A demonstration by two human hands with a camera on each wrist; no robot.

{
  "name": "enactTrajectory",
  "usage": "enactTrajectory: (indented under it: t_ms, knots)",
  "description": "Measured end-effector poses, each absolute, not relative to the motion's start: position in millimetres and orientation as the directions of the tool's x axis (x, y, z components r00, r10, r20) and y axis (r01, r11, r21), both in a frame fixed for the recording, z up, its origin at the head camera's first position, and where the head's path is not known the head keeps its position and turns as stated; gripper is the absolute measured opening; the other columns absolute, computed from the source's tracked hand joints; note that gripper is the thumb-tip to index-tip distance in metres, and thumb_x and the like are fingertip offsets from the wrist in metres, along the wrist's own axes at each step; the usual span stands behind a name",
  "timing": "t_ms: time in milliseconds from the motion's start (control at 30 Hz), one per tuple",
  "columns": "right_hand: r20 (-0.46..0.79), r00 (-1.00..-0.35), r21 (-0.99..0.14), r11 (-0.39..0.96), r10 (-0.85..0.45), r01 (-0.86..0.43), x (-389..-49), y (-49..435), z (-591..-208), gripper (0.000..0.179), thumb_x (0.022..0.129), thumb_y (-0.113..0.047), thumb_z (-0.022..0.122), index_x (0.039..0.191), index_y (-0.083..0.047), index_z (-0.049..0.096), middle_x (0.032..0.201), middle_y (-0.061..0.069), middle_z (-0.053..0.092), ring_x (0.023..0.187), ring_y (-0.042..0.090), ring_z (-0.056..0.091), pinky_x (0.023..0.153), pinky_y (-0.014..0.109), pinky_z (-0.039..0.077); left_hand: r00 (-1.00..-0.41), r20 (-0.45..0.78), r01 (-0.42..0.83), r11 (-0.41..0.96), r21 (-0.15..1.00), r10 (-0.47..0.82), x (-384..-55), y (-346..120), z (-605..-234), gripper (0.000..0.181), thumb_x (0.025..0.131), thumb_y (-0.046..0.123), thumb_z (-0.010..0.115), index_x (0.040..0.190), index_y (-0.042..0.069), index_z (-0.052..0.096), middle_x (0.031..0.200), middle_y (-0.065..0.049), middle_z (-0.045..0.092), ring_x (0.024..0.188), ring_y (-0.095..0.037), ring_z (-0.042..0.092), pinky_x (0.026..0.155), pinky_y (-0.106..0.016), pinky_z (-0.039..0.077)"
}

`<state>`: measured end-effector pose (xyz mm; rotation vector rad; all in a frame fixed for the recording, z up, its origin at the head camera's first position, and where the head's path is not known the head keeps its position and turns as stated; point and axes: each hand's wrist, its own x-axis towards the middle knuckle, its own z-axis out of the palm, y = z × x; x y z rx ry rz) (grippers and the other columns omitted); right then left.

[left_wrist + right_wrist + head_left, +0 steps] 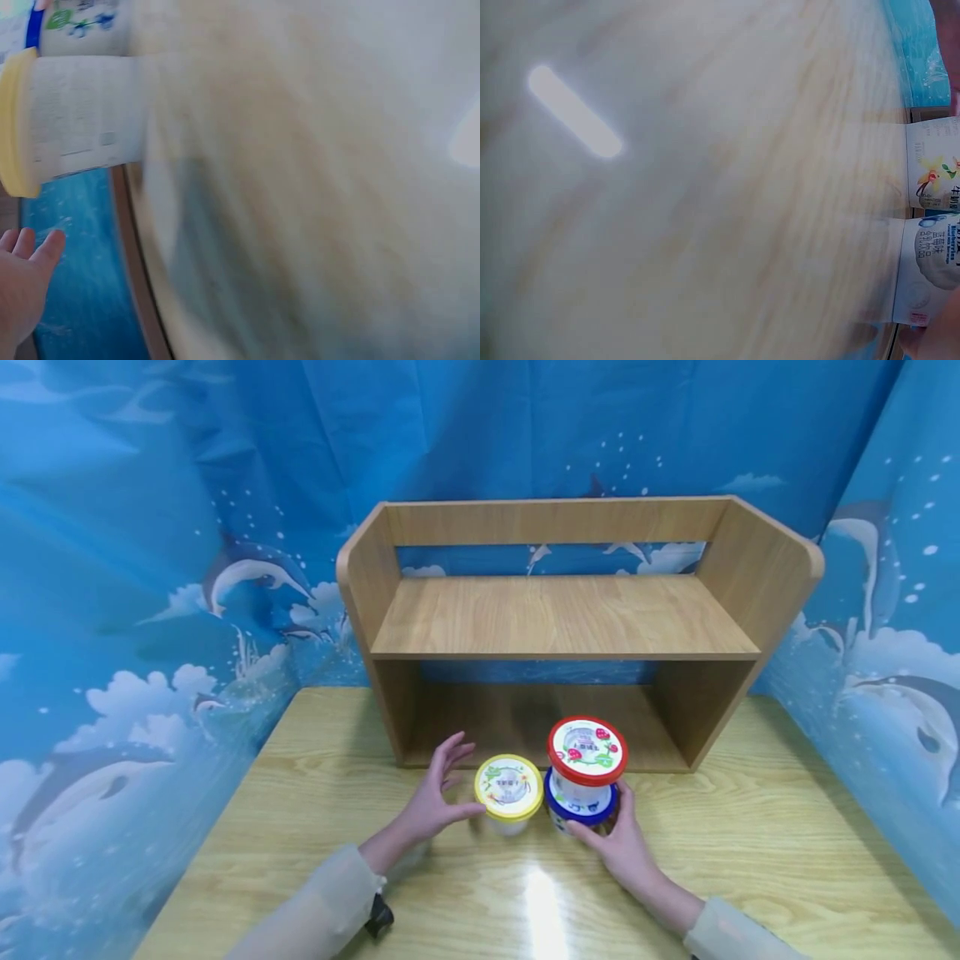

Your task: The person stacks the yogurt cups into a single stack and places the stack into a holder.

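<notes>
My right hand (627,847) grips a blue-lidded tub (557,808) in the head view, thumb at its front and fingers round its right side. A red-lidded tub (587,750) with strawberries on its lid stands on top of that one. Just to the left is a yellow-lidded tub (509,787), upright on the table. My left hand (429,806) is beside it with fingers spread, the thumb tip right at the lid's edge. In the left wrist view, the fingers (46,251) are apart from the tub's white side. Blueberry print shows on the blue-lidded tub (922,262) in the right wrist view.
Behind the tubs stands a two-level wooden shelf (562,614), its lower board close to them. The wooden table (757,843) stretches to both sides and reflects a bright light. A blue curtain (495,427) with dolphins surrounds the back and sides.
</notes>
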<state>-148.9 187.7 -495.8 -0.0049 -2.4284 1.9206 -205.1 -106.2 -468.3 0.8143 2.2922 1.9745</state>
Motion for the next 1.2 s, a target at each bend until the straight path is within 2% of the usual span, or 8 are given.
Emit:
enactTrajectory:
  t_ms: [167, 500, 600, 733, 1000, 1200]
  knots:
    - [0.024, -0.999, -0.972, 0.234, 0.029, -0.016, -148, 188, -496, 0.099, 0.083, -0.013, 0.078, 0.15, -0.003, 0.005, 0.148, 0.031, 0.025, 0.136, 0.047, 0.026, 0.111, 0.052, 0.025, -0.888, 0.24, 0.297, 0.091, 0.951, 0.391, -201, -107, -477, 0.108, 0.07, 0.001, 0.084, 0.153, 0.015, 0.018, 0.15, -0.023, 0.032, 0.137, -0.04, 0.031, 0.106, -0.059, 0.031]
    - [0.021, -0.999, -0.97, 0.241, 0.029, -0.014, -148, 188, -494, 0.099, 0.083, -0.015, 0.078, 0.15, -0.005, 0.005, 0.149, 0.029, 0.025, 0.138, 0.045, 0.025, 0.112, 0.051, 0.024, -0.889, 0.138, 0.223, 0.15, 0.963, 0.436, -202, -93, -484, 0.109, 0.071, 0.009, 0.087, 0.154, 0.01, 0.015, 0.15, -0.022, 0.032, 0.134, -0.037, 0.035, 0.105, -0.052, 0.036]
    - [0.016, -0.999, -0.97, 0.244, 0.03, -0.008, -148, 188, -494, 0.099, 0.083, -0.015, 0.078, 0.15, -0.005, 0.005, 0.149, 0.029, 0.024, 0.138, 0.045, 0.025, 0.112, 0.051, 0.024, -0.893, 0.117, 0.204, 0.158, 0.966, 0.435, -203, -88, -486, 0.109, 0.071, 0.01, 0.087, 0.153, 0.011, 0.016, 0.151, -0.021, 0.032, 0.136, -0.036, 0.034, 0.107, -0.05, 0.034]
    - [0.003, -1.0, -0.967, 0.255, 0.031, 0.005, -148, 188, -494, 0.1, 0.083, -0.017, 0.078, 0.15, -0.005, 0.005, 0.149, 0.029, 0.024, 0.138, 0.044, 0.025, 0.112, 0.05, 0.025, -0.9, 0.084, 0.17, 0.166, 0.971, 0.428, -204, -83, -489, 0.108, 0.071, 0.013, 0.088, 0.153, 0.014, 0.018, 0.151, -0.018, 0.034, 0.138, -0.033, 0.032, 0.111, -0.049, 0.027]
    - [-0.001, -1.0, -0.967, 0.254, 0.028, 0.008, -147, 188, -492, 0.099, 0.083, -0.017, 0.078, 0.15, -0.005, 0.006, 0.15, 0.029, 0.024, 0.139, 0.044, 0.024, 0.112, 0.05, 0.024, -0.904, 0.052, 0.163, 0.232, 0.959, 0.423, -205, -77, -489, 0.11, 0.069, 0.018, 0.09, 0.153, 0.016, 0.019, 0.142, -0.011, 0.044, 0.131, -0.029, 0.041, 0.112, -0.052, 0.024]
    - [-0.007, -0.999, -0.965, 0.262, 0.034, 0.016, -146, 188, -492, 0.1, 0.083, -0.017, 0.078, 0.15, -0.005, 0.005, 0.15, 0.029, 0.022, 0.139, 0.044, 0.024, 0.112, 0.05, 0.023, -0.901, 0.056, 0.169, 0.227, 0.959, 0.43, -205, -76, -491, 0.104, 0.07, 0.016, 0.089, 0.151, 0.015, 0.023, 0.139, -0.01, 0.046, 0.129, -0.029, 0.043, 0.11, -0.051, 0.028]
